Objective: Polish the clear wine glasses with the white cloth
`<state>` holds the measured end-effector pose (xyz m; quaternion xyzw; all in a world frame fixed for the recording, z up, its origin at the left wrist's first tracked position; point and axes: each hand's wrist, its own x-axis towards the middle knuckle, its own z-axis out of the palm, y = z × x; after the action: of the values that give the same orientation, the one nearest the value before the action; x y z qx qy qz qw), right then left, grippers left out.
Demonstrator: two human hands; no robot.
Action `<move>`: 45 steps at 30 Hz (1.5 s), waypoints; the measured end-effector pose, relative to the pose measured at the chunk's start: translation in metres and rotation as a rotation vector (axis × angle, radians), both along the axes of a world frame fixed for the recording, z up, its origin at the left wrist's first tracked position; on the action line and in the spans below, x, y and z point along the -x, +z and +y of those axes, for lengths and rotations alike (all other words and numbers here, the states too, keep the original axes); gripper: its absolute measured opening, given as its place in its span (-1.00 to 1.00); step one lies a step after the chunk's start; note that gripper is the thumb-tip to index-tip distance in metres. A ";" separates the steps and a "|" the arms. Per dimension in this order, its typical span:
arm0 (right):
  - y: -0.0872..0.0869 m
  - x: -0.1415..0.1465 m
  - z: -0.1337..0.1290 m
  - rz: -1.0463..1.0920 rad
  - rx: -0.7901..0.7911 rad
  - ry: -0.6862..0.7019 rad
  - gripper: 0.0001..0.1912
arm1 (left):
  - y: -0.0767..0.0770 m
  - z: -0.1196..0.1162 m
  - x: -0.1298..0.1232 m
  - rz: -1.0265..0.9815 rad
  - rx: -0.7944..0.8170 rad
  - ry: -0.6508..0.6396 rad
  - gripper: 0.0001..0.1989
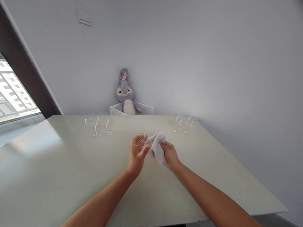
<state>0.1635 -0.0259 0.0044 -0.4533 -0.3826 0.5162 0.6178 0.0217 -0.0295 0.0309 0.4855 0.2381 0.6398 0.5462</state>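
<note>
pale table point(73, 161), glass point(139, 140), white cloth point(158, 150)

Soft daylight, 1 wide-angle view — bright at the window, muted elsewhere.
Light enters from the window point(3, 78) at far left, where the outdoor view is pale and close to washed out. The worktop point(80, 175) carries a broad, milky glare on its left side, and the wall point(201, 53) fades from a lighter middle to dull grey at right. Shadows are faint. The white cloth point(159, 149) looks slightly blurred — the clear glasses show thin, weak outlines. Wide-angle distortion tilts lines near the edges; the top right corner darkens.
</note>
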 end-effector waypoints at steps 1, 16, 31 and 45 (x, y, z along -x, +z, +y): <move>0.002 0.000 0.000 0.062 0.009 0.005 -0.77 | 0.001 -0.002 -0.001 0.005 -0.044 0.008 -0.61; 0.021 -0.002 -0.021 -0.967 -0.288 0.604 -0.65 | 0.015 0.012 0.029 0.138 -0.490 0.543 -0.48; 0.006 0.006 -0.011 -1.170 -0.379 0.024 -0.78 | -0.023 -0.007 -0.006 0.457 -0.388 0.106 -0.24; -0.001 -0.060 0.075 -0.885 -0.016 -0.338 -0.66 | -0.044 0.000 -0.005 1.050 -0.317 -0.179 -0.65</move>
<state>0.2233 0.0496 0.0037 -0.6810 -0.5339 0.1626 0.4741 0.0266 -0.0296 -0.0132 0.8336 0.3370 0.2910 0.3269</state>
